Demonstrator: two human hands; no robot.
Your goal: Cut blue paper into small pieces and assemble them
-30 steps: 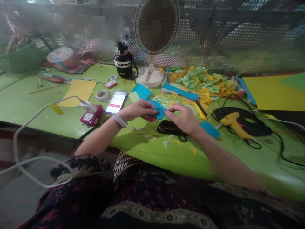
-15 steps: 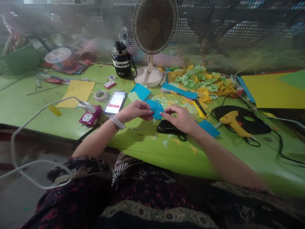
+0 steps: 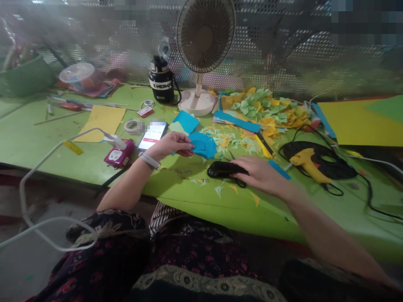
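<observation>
Blue paper piece (image 3: pixel 203 145): layered and irregular in outline, at centre frame on the table, just beyond the fingertips of the left hand.

Left hand (image 3: pixel 172 144): at left of centre, fingers extended and close together, tips touching the paper's left edge. Whether they pinch it cannot be told. A white-banded wristwatch (image 3: pixel 149 160) sits on the wrist.

Right hand (image 3: pixel 260 174): right of centre, well apart from the paper, fingers lying loosely over the black-handled scissors (image 3: pixel 224 169). Whether they grip the handle cannot be told.

Nearby on the table: paper scraps (image 3: pixel 226 140) lie above the scissors; a smartphone (image 3: pixel 151 136) and a magenta socket (image 3: pixel 118 154) lie left of the left hand.

Farther out: a heap of green and yellow paper pieces (image 3: pixel 261 110) at upper right of centre; a yellow hot glue gun (image 3: pixel 310 165) at right, on a coiled black cord (image 3: pixel 315 153); a table fan (image 3: pixel 205 35) and a black ENERGY bottle (image 3: pixel 161 79) at top centre.

Handling (judgement): light fingertip pressure at the edge appears best for steadying thin paper, keeping its layers aligned without creasing them; the scissors' points are best kept clear of the fingers.
</observation>
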